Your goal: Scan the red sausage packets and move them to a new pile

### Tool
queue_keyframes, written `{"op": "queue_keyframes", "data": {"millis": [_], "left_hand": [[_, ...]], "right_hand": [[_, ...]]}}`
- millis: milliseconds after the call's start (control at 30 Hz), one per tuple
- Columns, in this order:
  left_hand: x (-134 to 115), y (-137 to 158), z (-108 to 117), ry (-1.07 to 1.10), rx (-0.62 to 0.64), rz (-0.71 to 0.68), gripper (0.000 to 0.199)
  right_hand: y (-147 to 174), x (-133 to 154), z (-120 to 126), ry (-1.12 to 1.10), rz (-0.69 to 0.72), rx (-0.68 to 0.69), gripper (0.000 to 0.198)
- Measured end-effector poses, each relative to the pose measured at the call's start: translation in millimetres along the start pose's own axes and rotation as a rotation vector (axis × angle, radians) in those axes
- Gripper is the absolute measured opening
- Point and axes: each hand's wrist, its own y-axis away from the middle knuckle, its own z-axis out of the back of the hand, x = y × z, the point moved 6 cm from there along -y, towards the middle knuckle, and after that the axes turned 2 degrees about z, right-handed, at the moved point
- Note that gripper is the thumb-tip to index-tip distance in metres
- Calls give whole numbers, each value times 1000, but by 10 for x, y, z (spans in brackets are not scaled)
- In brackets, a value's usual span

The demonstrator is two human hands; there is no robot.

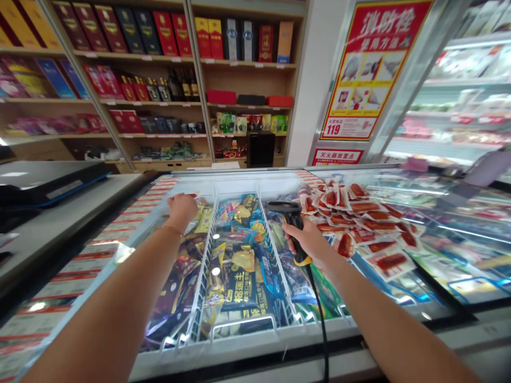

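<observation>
My right hand [309,242] is wrapped round the grip of a black and yellow handheld barcode scanner [293,215]. The scanner's dark cable [320,314] hangs down toward the near edge of the freezer. At the far left part of the freezer, my left hand [182,208] is closed, its fingers curled away from me. A small reddish bit shows at its fingertips, too blurred to name. Below both hands lie ice cream packages [241,276] in white wire baskets [205,266]. Right of the scanner, packed sausages [363,221] are heaped on the freezer's glass.
Price labels [120,234] line the freezer's left side. A dark flat device [51,178] sits on the counter at left. Shelves [139,56] with boxes and bottles stand behind. A red poster [371,69] hangs on the wall, with a lit display fridge [467,101] to its right.
</observation>
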Motion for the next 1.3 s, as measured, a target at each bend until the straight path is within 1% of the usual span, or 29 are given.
{"op": "queue_keyframes", "data": {"millis": [33, 100, 167, 200, 300, 400, 467, 533, 600, 667, 700, 767, 833, 867, 933, 1000, 1033, 1167, 1233, 1300], "left_hand": [[-65, 26, 6, -76, -14, -28, 23], [-265, 124, 3, -277, 1, -105, 27], [-530, 280, -1, -386, 50, -185, 29], [-662, 373, -9, -416, 98, -192, 28], [-1135, 703, -8, -407, 160, -253, 25], [-1562, 1038, -59, -316, 229, -275, 25], [-1797, 1223, -86, -256, 257, -317, 29], [-1950, 1341, -52, -178, 249, -344, 33], [-1982, 1377, 55, -72, 200, -305, 33], [-1897, 1362, 193, 42, 130, -222, 29], [-1822, 1348, 257, 77, 88, -177, 28], [-1628, 1326, 344, 90, 10, -80, 35], [-1424, 1323, 346, 42, -25, 13, 43], [-1336, 1327, 307, 14, -4, 47, 46], [-1220, 1343, 187, -11, 87, 66, 50], [-1182, 1362, 86, 5, 166, 37, 52], [-1184, 1369, 59, 17, 186, 19, 51], [-1235, 1381, 41, 98, 196, -1, 42], [-1273, 1382, 23, 202, 199, -8, 32], [-1297, 1378, -5, 340, 186, -15, 27]], "right_hand": [[0, -8, -1, 10, -6, 5, 26], [2, -16, 3, 9, -9, 2, 27], [5, -14, 10, -14, 1, -5, 28], [7, -9, 15, -28, 11, -8, 28], [19, 6, 35, -54, 35, -15, 28], [56, 18, 67, -68, 39, -25, 28], [97, 33, 97, -84, 38, -41, 28], [143, 57, 128, -106, 40, -61, 26], [186, 88, 148, -129, 54, -71, 24], [219, 114, 157, -144, 69, -77, 24], [231, 120, 157, -146, 74, -78, 24], [245, 116, 149, -148, 74, -80, 24], [250, 97, 130, -146, 71, -76, 23], [248, 83, 118, -141, 67, -72, 23], [243, 50, 91, -124, 57, -62, 23], [236, 18, 70, -100, 45, -58, 24], [234, 6, 62, -89, 42, -58, 25], [226, -24, 42, -68, 42, -47, 27], [223, -31, 34, -66, 49, -36, 28], [222, -36, 23, -63, 55, -23, 28]]}}
